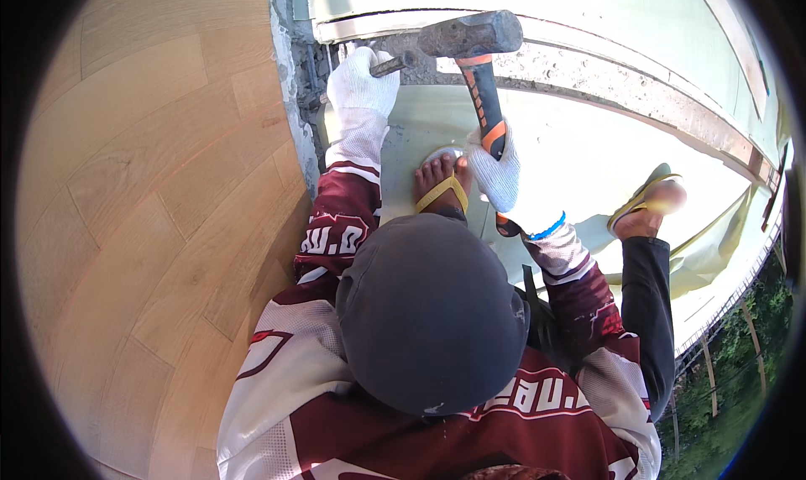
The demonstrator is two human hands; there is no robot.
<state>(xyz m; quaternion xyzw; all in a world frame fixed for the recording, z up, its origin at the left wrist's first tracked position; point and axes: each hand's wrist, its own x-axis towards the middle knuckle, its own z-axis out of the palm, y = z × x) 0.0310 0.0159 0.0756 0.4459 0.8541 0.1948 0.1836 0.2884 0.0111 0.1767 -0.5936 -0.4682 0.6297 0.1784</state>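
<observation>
My left hand [363, 86], in a white knitted glove, is closed round a steel chisel [393, 64] beside the rough broken edge of the floor. The chisel's blunt end sticks out to the right of the glove; its other end is hidden. My right hand [497, 174], also gloved in white, grips a club hammer [472, 35] by its black and orange handle. The hammer's heavy, worn grey head hangs just right of the chisel's end, and I see a gap between them. Part of the handle shows below the right glove.
Wood-look flooring [159, 161] fills the left, ending at a chipped concrete edge [294, 102]. A concrete strip [604, 90] runs along the top right. Pale green sheeting [420, 115] lies under my sandalled feet. Greenery [730, 388] shows beyond the lower-right edge.
</observation>
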